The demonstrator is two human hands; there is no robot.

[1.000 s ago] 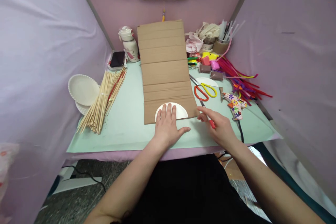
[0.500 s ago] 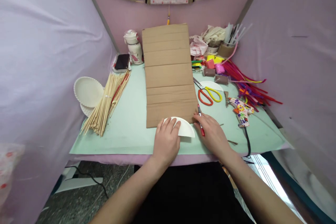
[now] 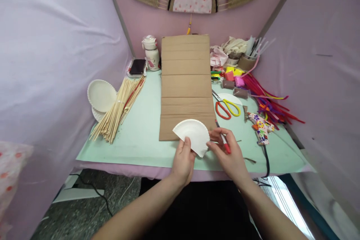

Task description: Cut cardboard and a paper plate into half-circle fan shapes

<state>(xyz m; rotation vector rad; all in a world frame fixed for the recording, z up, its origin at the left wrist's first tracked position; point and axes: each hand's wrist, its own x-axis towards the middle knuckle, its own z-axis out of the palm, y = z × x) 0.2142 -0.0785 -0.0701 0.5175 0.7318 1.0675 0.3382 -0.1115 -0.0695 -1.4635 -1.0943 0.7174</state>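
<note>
1. The cardboard sheet (image 3: 185, 86) takes up the middle of the bench (image 3: 140, 131), its creases running crosswise, and in this view its near edge is partly covered by the white half-plate (image 3: 192, 135)
2. That half-plate is tilted between the two hands, at the front of the bench; the left hand (image 3: 184, 159) grips its lower side with the thumb on top, while the right hand (image 3: 226, 150) grasps a red pen (image 3: 226, 147) and has fingertips at the plate's right edge
3. Close by the cardboard's right side lie scissors (image 3: 226, 110) with one red and one yellow handle, over another white piece (image 3: 231, 99) with a curved edge
4. Right of the right hand sits a flower-patterned glue gun (image 3: 262, 128), its black cable (image 3: 266, 161) running to the front edge; behind it spreads a heap of pipe cleaners (image 3: 270, 101), mostly red
5. On the left, a bundle of thin sticks (image 3: 114, 114) lies beside pale plates (image 3: 101, 95), with a phone (image 3: 137, 66) farther back
6. Containers: a lidded bottle (image 3: 152, 58), contents hidden; a brown cup (image 3: 246, 62) holding whitish sticks (image 3: 254, 47); next to it a small pot (image 3: 232, 61) under crumpled cream material (image 3: 234, 45)
</note>
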